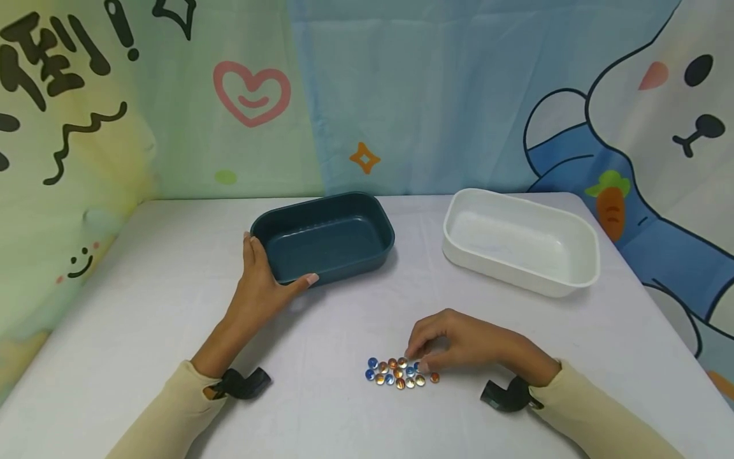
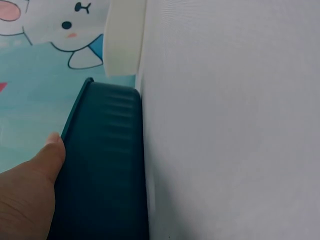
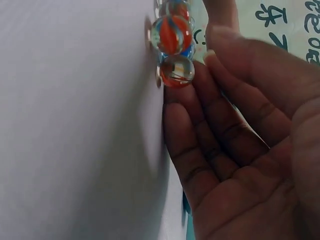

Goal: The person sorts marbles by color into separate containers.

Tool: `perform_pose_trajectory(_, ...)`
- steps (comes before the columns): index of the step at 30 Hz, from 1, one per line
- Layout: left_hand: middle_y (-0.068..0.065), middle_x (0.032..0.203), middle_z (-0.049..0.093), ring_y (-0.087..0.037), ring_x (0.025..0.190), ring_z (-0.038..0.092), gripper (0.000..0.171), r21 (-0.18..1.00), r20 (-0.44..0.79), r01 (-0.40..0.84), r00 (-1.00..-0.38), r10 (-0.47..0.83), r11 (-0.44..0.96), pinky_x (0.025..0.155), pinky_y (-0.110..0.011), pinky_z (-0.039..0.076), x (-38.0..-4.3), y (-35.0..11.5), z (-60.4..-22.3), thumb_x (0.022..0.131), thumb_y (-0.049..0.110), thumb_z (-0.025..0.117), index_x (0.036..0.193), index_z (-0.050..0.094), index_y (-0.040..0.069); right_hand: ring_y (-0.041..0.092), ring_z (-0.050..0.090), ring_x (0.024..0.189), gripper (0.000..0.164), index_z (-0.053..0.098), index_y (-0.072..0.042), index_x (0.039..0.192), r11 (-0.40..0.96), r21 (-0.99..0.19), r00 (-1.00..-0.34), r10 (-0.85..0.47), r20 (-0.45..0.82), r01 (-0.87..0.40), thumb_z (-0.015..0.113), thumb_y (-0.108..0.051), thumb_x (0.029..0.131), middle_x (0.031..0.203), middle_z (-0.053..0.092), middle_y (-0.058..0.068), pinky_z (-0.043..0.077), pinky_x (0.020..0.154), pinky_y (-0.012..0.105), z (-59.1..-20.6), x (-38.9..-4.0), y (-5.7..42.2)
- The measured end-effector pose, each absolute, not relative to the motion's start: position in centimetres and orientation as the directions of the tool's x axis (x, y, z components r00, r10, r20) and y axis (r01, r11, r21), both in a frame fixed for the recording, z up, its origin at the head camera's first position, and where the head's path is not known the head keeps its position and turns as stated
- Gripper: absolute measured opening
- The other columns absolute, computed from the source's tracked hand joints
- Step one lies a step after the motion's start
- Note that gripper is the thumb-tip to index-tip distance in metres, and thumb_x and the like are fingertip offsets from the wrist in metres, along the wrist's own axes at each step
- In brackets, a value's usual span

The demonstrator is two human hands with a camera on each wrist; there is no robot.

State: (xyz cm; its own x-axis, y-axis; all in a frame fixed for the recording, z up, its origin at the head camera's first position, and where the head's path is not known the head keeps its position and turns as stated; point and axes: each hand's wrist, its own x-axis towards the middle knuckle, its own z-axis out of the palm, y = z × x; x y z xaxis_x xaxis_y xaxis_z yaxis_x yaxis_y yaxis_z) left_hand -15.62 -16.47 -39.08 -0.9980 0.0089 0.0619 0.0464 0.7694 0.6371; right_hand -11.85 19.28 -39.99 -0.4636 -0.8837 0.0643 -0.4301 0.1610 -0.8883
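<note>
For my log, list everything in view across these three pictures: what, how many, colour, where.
Glass marbles: about sixteen visible, blue, orange and amber or clear, grouped at the near middle of the table; some may be hidden.
Dark teal container: one, dark teal, on the table, left of the white one.
White container: one, white, at the table's far right.
Covered table: one, white, under everything.
Cartoon-printed backdrop: yellow, green and blue, behind and beside the table.
Wrist pieces: two, black, one at each wrist.
Sleeves: two, cream, on both forearms.
Left hand: one, against the teal container's near left corner.
Right hand: one, at the right part of the marble group.
</note>
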Motion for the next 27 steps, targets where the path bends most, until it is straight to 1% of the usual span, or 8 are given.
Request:
perform_pose_trajectory(4,-0.012,0.158,-0.021,-0.046,0.139,0.023,0.133,0.628,0.055,0.046,-0.998,0.014,0.777,0.102,-0.057,0.035,-15.54,-16.54,-39.01,0.073,0.076,0.064,0.152,-0.009,-0.003,0.014,0.066,0.087,0.019,0.073,-0.008,0.108,0.142,-0.888,-0.432,-0.899,0.069,-0.437,0.071,-0.01,0.089,0.103,0.068,0.001,0.054,0.079,0.031,-40.03,-11.65,19.14)
perform_pose_trajectory(8,-0.011,0.159,-0.021,-0.044,0.141,0.021,0.133,0.628,0.053,0.051,-0.998,0.023,0.777,0.103,-0.057,0.035,-15.55,-16.66,-39.02,0.073,0.076,0.064,0.152,-0.008,-0.003,0.014,0.065,0.089,0.016,0.073,-0.011,0.105,0.174,-0.876,-0.446,-0.893,0.052,-0.45,0.072,-0.011,0.089,0.102,0.068,-0.003,0.054,0.08,0.03,-40.14,-11.55,19.08)
perform_pose_trajectory(11,-0.012,0.159,-0.019,-0.041,0.143,0.016,0.133,0.632,0.06,0.062,-0.998,0.031,0.773,0.104,-0.057,0.033,-15.63,-16.76,-39.07,0.073,0.075,0.066,0.152,-0.007,-0.003,0.012,0.065,0.089,0.015,0.074,-0.013,0.103,0.194,-0.869,-0.455,-0.89,0.04,-0.456,0.073,-0.011,0.088,0.102,0.068,-0.004,0.054,0.08,0.029,-40.21,-11.52,19.06)
perform_pose_trajectory(15,-0.011,0.16,-0.017,-0.036,0.145,0.009,0.133,0.645,0.083,0.09,-0.995,0.048,0.759,0.108,-0.055,0.029,-15.8,-16.93,-39.1,0.073,0.072,0.069,0.152,-0.006,-0.003,0.011,0.064,0.088,0.015,0.074,-0.013,0.102,0.207,-0.868,-0.464,-0.885,0.03,-0.45,0.073,-0.007,0.087,0.101,0.068,-0.005,0.054,0.079,0.029,-40.18,-11.46,18.99)
perform_pose_trajectory(21,-0.008,0.16,-0.017,-0.033,0.146,0.005,0.133,0.665,0.098,0.117,-0.993,0.07,0.737,0.11,-0.054,0.025,-16.01,-17.2,-39.23,0.072,0.069,0.072,0.153,-0.007,-0.002,0.01,0.064,0.088,0.018,0.073,-0.013,0.1,0.246,-0.862,-0.481,-0.877,-0.002,-0.444,0.073,-0.003,0.086,0.099,0.067,-0.006,0.054,0.079,0.027,-39.87,-11.28,18.74)
perform_pose_trajectory(27,-0.007,0.16,-0.016,-0.032,0.146,0.003,0.133,0.676,0.09,0.122,-0.993,0.083,0.727,0.11,-0.055,0.023,-16.06,-17.24,-39.3,0.072,0.068,0.073,0.153,-0.008,0.0,0.007,0.064,0.077,0.015,0.073,-0.011,0.096,0.22,-0.875,-0.479,-0.878,0.016,-0.432,0.071,0.0,0.087,0.095,0.067,-0.004,0.055,0.072,0.027,-39.67,-11.12,18.63)
